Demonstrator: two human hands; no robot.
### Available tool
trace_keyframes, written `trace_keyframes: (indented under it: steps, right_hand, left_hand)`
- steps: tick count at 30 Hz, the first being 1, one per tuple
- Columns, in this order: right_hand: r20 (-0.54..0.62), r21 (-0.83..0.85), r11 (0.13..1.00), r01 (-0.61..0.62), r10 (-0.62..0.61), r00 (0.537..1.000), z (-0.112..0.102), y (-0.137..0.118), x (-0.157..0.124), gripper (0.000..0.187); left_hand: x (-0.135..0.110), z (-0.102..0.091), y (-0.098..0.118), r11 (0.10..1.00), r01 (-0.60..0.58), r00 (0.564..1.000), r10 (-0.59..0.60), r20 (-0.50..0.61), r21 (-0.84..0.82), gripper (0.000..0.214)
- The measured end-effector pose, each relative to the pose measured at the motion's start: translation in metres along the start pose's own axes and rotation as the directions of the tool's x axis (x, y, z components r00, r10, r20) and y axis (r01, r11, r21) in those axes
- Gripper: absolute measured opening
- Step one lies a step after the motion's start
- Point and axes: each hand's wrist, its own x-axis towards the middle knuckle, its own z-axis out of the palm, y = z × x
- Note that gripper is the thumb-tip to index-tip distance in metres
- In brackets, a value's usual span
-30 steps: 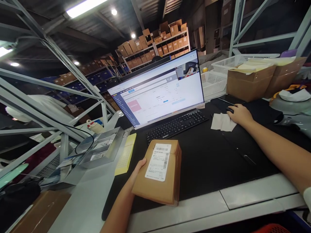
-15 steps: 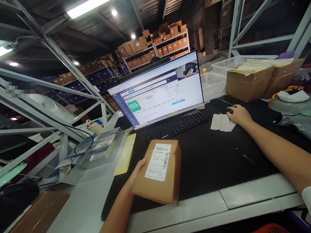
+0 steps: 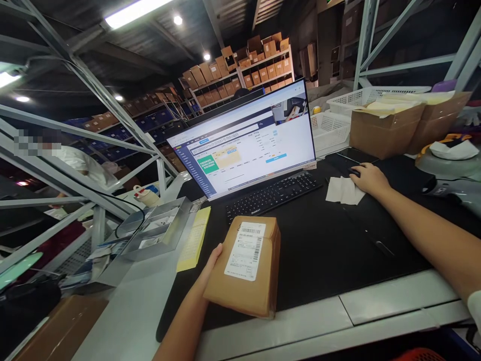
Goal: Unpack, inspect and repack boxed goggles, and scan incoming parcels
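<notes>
Nearest to me, just on the near side of the keyboard (image 3: 274, 195), was a brown cardboard box (image 3: 243, 292), its printed white label (image 3: 244, 251) facing up. The person's left hand (image 3: 213, 258) gripped it by the left edge, thumb showing and the other fingers hidden beneath; I could not tell whether the box touched the black mat (image 3: 319, 250) on the bench (image 3: 289, 328). Left of the keyboard lay yellow sheets (image 3: 193, 241), with a grey metal tray (image 3: 165, 225) beyond them, farther left. To the keyboard's right, the right hand (image 3: 370, 179) was curled over a dark mouse (image 3: 354, 172), and a folded white tissue (image 3: 343, 190) lay between the two, near that hand. Right behind the keyboard stood a lit monitor (image 3: 251, 155). Farther back on its right were open cartons (image 3: 385, 131) topped with yellow paper, then white baskets (image 3: 330, 129). Well beyond the keyboard, to its left, a person in white (image 3: 84, 166) bent forward, and shelves of boxes (image 3: 265, 72) rose far behind it.
</notes>
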Motion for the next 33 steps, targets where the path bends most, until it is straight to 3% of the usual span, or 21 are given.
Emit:
trace_keyframes:
  steps: [2,5,8,12,15,18,23,26,29,33]
  right_hand:
    - [-0.005,0.005,1.000,-0.001,0.001,1.000,-0.001,0.000,-0.001,0.055]
    - [0.017,0.023,1.000,-0.008,0.008,1.000,-0.006,-0.002,-0.003,0.057]
    - [0.036,0.043,0.999,-0.023,0.022,0.999,-0.013,-0.004,-0.006,0.056]
    - [0.055,0.021,1.000,-0.018,0.017,0.998,-0.020,-0.006,-0.008,0.059]
    - [0.062,0.003,1.000,-0.007,0.006,0.998,-0.022,-0.006,-0.008,0.063]
    - [0.065,0.001,1.000,0.000,0.000,0.998,-0.023,-0.005,-0.008,0.064]
    - [0.068,0.028,1.000,0.001,-0.003,0.998,-0.025,-0.003,-0.007,0.064]
    - [0.057,0.061,0.998,0.004,-0.007,0.998,-0.024,-0.001,-0.007,0.068]
    - [0.046,0.097,0.995,-0.017,0.013,0.999,-0.020,0.003,-0.006,0.074]
    - [0.069,0.152,0.988,-0.033,0.022,0.997,-0.014,0.008,-0.003,0.076]
  left_hand:
    - [-0.003,0.001,-0.002,0.974,-0.221,0.975,0.219,0.043,0.047,0.070]
    - [-0.020,0.008,-0.001,0.849,-0.509,0.852,0.472,0.228,0.144,0.091]
    - [-0.044,0.020,0.007,0.776,-0.578,0.791,0.457,0.406,0.252,0.106]
    - [-0.068,0.035,0.010,0.758,-0.554,0.814,0.406,0.416,0.345,0.106]
    - [-0.078,0.044,-0.003,0.719,-0.587,0.808,0.491,0.325,0.373,0.090]
    - [-0.086,0.052,-0.020,0.729,-0.606,0.791,0.592,0.153,0.318,0.078]
    - [-0.076,0.053,-0.040,0.811,-0.552,0.826,0.563,-0.007,0.194,0.072]
    - [-0.060,0.044,-0.045,0.854,-0.519,0.820,0.495,-0.286,-0.010,0.056]
    - [-0.057,0.034,-0.040,0.853,-0.494,0.790,0.359,-0.497,-0.170,0.045]
    - [-0.080,0.026,-0.005,0.784,-0.557,0.766,0.359,-0.534,-0.272,0.039]
